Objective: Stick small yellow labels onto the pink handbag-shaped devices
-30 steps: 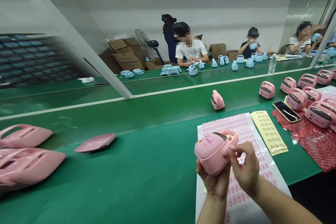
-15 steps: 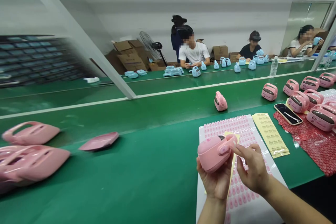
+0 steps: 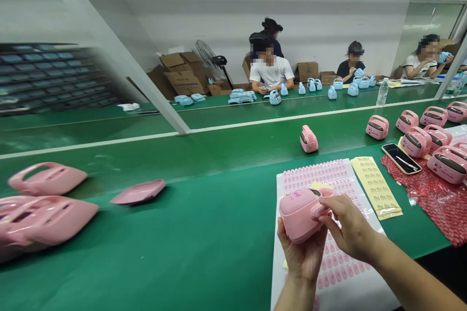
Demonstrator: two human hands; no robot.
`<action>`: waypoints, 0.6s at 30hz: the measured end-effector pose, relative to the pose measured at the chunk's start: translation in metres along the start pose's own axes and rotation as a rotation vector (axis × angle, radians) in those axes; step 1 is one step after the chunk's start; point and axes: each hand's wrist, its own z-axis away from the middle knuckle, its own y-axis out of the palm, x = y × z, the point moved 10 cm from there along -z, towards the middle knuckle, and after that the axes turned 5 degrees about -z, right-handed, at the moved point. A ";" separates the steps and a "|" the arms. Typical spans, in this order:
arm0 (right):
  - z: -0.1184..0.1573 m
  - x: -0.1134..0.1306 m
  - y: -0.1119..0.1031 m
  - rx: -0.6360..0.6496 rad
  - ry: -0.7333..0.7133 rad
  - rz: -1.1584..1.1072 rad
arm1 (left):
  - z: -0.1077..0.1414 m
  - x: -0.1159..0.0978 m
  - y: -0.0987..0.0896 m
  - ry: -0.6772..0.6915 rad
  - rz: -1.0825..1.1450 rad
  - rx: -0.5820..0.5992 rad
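In the head view, the pink case (image 3: 297, 214) is above the white sheet (image 3: 306, 173) of small pink ovals, lifted from the green tabletop (image 3: 204, 248). The left hand (image 3: 304, 257) supports it from below, with the grip curved around its lower body; probably this keeps the case steady and leaves its handle side free for the other hand. The right hand (image 3: 352, 226) has its grip nearly closed: thumb and forefinger pinch at the round side joint of the handle. Whether a small piece lies between these fingertips, I cannot tell. The sheet lies just under the hands, perhaps so that it is easy to reach. Beside it is the yellow strip (image 3: 377, 189), and farther right the phone (image 3: 401, 158) touches the red wrap (image 3: 423, 194), maybe laid there to protect the finished surfaces.
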 end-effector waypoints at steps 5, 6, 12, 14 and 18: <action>0.000 0.003 0.000 0.023 -0.011 0.025 | 0.000 -0.001 0.000 0.008 -0.028 -0.003; 0.000 0.004 0.000 0.028 -0.007 0.040 | 0.000 -0.002 0.000 0.013 -0.027 -0.008; -0.008 0.006 0.003 0.091 -0.002 0.056 | 0.000 -0.004 -0.002 0.037 0.010 -0.039; -0.010 0.006 0.004 0.111 -0.005 0.052 | 0.000 -0.006 -0.002 0.048 0.017 -0.049; -0.010 -0.001 0.010 0.164 0.029 0.030 | 0.000 -0.011 0.001 0.088 0.012 -0.030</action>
